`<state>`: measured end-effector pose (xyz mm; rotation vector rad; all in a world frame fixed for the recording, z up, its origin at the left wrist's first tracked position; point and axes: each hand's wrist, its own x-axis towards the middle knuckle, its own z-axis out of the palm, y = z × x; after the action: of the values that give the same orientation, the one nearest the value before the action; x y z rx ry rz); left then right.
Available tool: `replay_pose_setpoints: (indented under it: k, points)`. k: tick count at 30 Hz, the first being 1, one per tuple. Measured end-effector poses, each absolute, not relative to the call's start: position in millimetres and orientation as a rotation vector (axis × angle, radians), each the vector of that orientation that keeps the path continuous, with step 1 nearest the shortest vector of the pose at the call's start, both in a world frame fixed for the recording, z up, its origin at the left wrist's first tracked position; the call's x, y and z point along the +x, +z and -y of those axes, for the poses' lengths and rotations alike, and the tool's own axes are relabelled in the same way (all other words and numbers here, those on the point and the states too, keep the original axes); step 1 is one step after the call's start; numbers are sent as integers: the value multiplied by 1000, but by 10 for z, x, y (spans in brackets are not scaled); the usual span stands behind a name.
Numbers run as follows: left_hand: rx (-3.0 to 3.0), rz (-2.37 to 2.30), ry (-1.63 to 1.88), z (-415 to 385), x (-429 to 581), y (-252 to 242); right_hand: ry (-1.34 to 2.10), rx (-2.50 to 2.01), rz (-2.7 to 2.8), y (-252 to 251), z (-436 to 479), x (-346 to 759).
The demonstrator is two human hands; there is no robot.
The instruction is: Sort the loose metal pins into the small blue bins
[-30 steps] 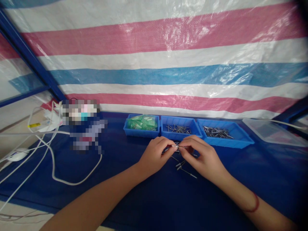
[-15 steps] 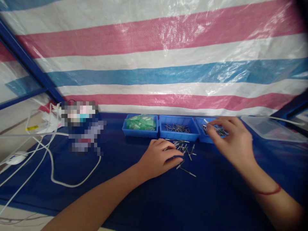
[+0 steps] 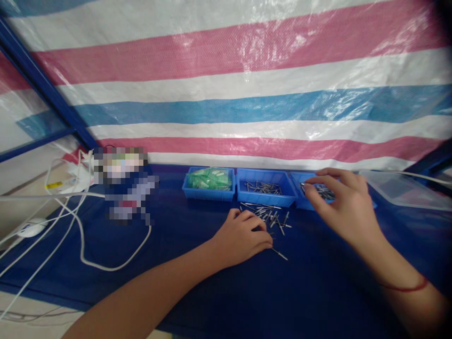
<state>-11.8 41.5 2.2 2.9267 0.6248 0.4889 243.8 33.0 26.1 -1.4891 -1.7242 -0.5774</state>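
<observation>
Metal blind rivets lie in a loose pile on the blue tabletop. My left hand rests at the pile's near left side, thumb and index finger pinched together on a rivet that they mostly hide. Another single rivet lies just right of those fingertips. Over the right blue bin, which holds more rivets, hovers my right hand. Its thumb and index finger are slightly apart, and no rivet shows between them. The middle blue bin also contains rivets.
Green plastic packets fill the left blue bin. A clear plastic lid lies at the back right. White cables and a computer mouse are on the left. Behind the bins hangs a striped plastic sheet.
My left hand has shifted slightly right and down and closed its thumb and index finger at the near rivets. The pale rivet at my right fingertips no longer shows there.
</observation>
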Motion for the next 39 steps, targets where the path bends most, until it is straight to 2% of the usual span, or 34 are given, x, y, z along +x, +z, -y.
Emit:
replay_pose_setpoints:
  k: [5,11,24,39]
  points:
    - [2921,-682,596,-422,-118,29,-358,-1317,1852,314,-197,2121]
    - [2533,-891,848,-475,-174,163,146,-1136,2029,312,-56,1842]
    - [2255,-727,908,-480,-151,120,295,-1104,1986,274,-12,1738]
    - [2060,-841,1215,-460,-155,187,492,-1210,1921,198,-56,1697]
